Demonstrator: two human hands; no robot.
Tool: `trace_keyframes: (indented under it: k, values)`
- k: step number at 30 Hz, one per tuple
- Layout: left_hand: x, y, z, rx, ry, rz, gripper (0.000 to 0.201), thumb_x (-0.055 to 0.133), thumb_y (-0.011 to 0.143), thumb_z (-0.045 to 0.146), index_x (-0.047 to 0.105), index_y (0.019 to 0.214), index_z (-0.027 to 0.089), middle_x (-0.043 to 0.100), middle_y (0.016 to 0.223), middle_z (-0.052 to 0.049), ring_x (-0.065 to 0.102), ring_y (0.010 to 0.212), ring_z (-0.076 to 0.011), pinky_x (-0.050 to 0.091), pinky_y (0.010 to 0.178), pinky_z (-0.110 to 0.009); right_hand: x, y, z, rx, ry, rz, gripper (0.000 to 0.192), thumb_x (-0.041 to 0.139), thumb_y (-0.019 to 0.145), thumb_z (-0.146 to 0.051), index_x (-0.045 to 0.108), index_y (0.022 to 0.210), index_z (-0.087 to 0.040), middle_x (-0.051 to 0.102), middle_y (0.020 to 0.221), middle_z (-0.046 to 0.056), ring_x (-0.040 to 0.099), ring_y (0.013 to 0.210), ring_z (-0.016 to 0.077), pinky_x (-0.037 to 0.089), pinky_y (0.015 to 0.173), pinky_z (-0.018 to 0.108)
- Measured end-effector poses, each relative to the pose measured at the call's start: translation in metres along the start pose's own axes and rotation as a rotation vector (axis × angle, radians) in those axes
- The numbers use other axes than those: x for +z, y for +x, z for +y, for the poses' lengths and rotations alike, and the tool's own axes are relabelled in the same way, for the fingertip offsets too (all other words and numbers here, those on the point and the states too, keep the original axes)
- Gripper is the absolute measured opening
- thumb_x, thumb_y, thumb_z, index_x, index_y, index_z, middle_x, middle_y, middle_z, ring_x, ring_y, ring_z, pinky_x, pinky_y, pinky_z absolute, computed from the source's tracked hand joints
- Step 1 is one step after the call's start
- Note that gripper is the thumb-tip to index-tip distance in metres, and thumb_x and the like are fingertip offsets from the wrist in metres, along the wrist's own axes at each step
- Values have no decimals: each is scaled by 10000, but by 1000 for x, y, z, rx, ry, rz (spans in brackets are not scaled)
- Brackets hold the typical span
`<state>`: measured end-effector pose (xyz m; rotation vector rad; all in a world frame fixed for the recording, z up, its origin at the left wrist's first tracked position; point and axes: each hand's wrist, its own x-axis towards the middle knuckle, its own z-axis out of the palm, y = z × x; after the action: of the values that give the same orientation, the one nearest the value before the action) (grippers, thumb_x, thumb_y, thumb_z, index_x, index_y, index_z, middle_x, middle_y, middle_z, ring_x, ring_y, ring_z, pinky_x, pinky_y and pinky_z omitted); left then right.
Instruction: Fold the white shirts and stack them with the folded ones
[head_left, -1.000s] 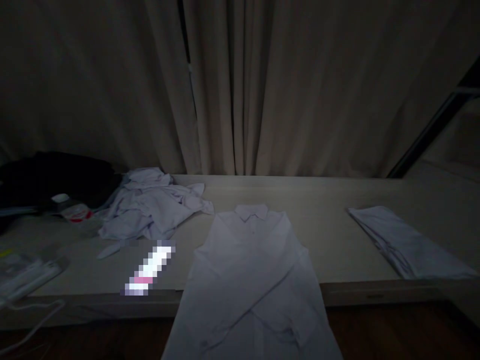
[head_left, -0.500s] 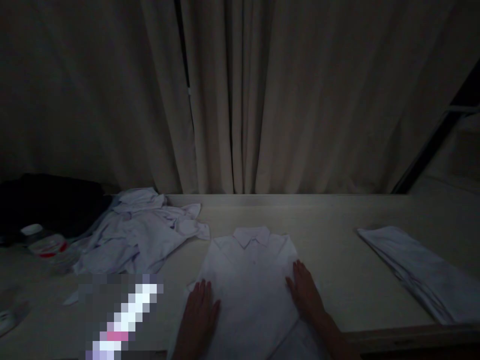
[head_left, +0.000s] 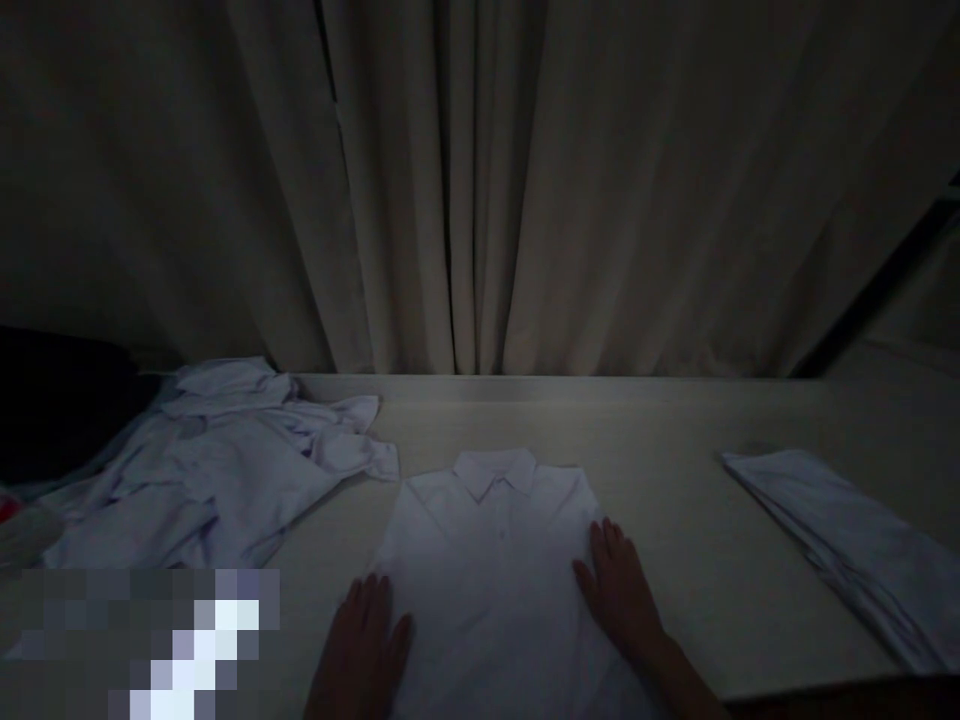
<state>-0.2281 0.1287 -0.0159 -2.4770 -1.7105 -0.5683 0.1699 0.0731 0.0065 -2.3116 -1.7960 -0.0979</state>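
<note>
A white collared shirt lies front up on the table before me, its collar pointing away from me and its lower part cut off by the bottom of the view. My left hand rests flat on the shirt's left side, fingers stretched forward and thumb apart. On the opposite side, my right hand lies on the shirt's right edge near the sleeve, its fingers also extended. Neither hand grips the cloth.
A crumpled heap of white shirts lies at the left, beside a black cloth-like mass. Folded white garments are stacked at the right. Beige curtains hang behind the table. A pixelated patch covers the lower left.
My left hand has slid a little left and toward me along the shirt's side. My right hand stays near the right edge. The view has shifted slightly closer, so the bottle at left is mostly out.
</note>
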Motion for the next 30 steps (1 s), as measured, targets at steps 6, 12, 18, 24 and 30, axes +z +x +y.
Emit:
trace_keyframes:
  k: [6,12,18,24,30]
  values:
    - [-13,91,20,53,27,-14,641,313,888,472,442,1303,1,439,1394,-231,331,1347,-319,300,1108,-457,-13,70,-21,-27,35,-65,737,232,909,-533,273,1406,9,232,1501,209,163,1405,300,145,1148,429]
    - [6,137,23,28,125,-189,685,267,894,500,369,1360,8,337,1458,-229,278,1362,-369,269,1085,-546,16,105,-18,39,45,-136,708,246,917,-504,275,1403,10,249,1494,216,191,1397,299,163,1132,423]
    - [21,130,12,28,168,-178,709,248,877,574,355,1388,95,325,1477,-189,243,1372,-381,204,1079,-595,29,113,-5,49,16,-89,713,235,911,-529,309,1394,-10,290,1481,209,238,1380,300,166,1126,427]
    - [20,133,13,26,168,-191,707,233,874,589,351,1393,124,325,1482,-172,254,1372,-365,198,1085,-576,29,120,0,47,2,-89,704,227,912,-530,307,1399,-27,274,1488,209,230,1381,300,174,1116,442]
    - [18,145,6,26,168,-209,696,211,881,576,353,1390,123,319,1484,-175,255,1372,-364,192,1080,-597,27,129,5,62,-5,-98,712,197,904,-570,315,1406,-78,263,1498,190,212,1388,295,147,1119,458]
